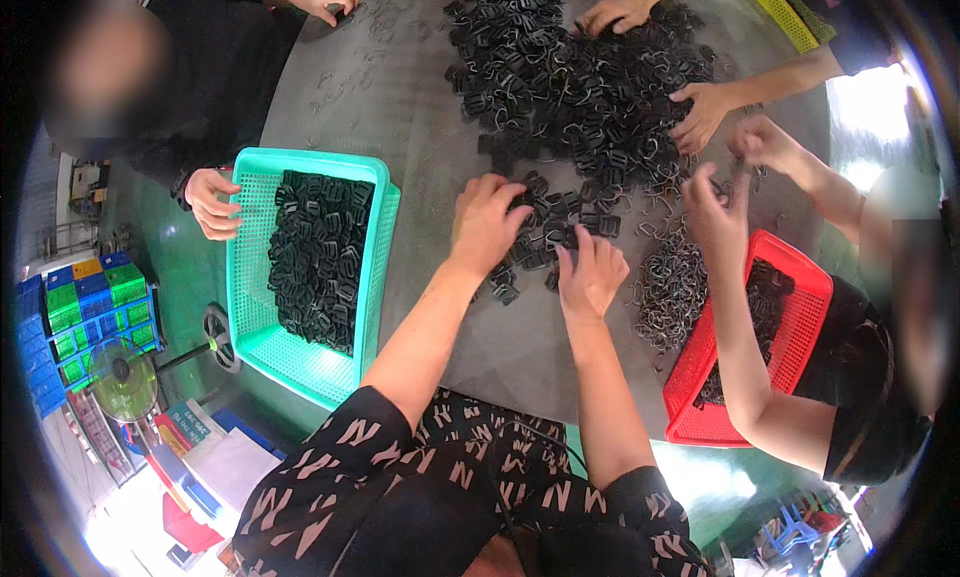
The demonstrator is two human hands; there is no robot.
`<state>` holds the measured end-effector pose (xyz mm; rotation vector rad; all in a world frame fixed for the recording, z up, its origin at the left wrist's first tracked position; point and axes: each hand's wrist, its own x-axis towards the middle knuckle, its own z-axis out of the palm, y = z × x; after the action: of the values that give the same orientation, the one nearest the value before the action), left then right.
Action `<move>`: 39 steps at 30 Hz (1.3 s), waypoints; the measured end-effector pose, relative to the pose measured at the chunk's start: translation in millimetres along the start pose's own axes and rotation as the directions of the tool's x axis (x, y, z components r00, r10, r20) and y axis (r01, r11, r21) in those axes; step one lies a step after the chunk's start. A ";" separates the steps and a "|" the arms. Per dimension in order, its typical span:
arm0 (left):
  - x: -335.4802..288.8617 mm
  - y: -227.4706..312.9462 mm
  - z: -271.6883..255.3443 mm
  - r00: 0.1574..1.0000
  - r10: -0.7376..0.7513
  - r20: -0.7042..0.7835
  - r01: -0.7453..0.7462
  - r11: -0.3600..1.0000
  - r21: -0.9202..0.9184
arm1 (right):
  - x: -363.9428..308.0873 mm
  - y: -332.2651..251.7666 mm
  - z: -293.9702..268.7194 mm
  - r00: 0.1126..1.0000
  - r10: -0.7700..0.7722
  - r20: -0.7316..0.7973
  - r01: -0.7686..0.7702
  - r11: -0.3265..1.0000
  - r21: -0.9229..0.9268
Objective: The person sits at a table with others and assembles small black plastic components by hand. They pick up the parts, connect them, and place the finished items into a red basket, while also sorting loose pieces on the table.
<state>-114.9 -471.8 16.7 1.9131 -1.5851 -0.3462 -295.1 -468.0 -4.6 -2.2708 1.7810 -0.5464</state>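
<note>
The two hands work close together at the near edge of a pile of black plastic buckles (575, 107), which spreads away in front of them over the grey counter (425, 127). The left hand (484, 222) has its fingers bent and half closed over the nearest pieces; whether it grips one cannot be told. The right hand (596, 280), just beside it and a little nearer the body, has thumb and fingers slightly parted, with the tips at the buckles; whether a piece is held between them is also unclear. A few loose buckles lie between and just below the hands. To the right of the right hand sits a heap of metal wire hooks (672, 289), and beyond it a red basket (812, 312) holding dark pieces. Left of the left hand, well apart, stands a teal basket (252, 252) with many black buckles inside. Co-workers' hands reach in ahead of both hands and from either side.
</note>
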 end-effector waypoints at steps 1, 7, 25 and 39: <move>5.2 9.2 2.5 0.999 -0.014 0.046 0.011 0.998 0.064 | 6.8 -6.8 0.7 0.997 0.058 0.042 -0.058 0.998 0.009; -6.9 11.4 -30.4 0.922 -0.208 0.327 0.285 0.936 -0.209 | 11.9 10.8 -6.7 0.916 0.263 0.304 -0.359 0.876 0.322; 24.7 -13.5 9.0 0.991 -0.072 0.114 0.089 0.984 -0.153 | 44.0 3.9 -58.5 0.835 0.069 0.545 -0.374 0.798 0.472; 20.8 -16.5 -1.8 0.904 -0.118 0.411 0.141 0.990 -0.027 | 49.0 -12.3 -56.1 0.934 0.106 0.340 -0.277 0.815 0.509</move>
<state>-95.8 -489.7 11.9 1.9972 -1.6833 -0.8898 -297.0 -508.5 59.0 -1.6515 1.4436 -0.5537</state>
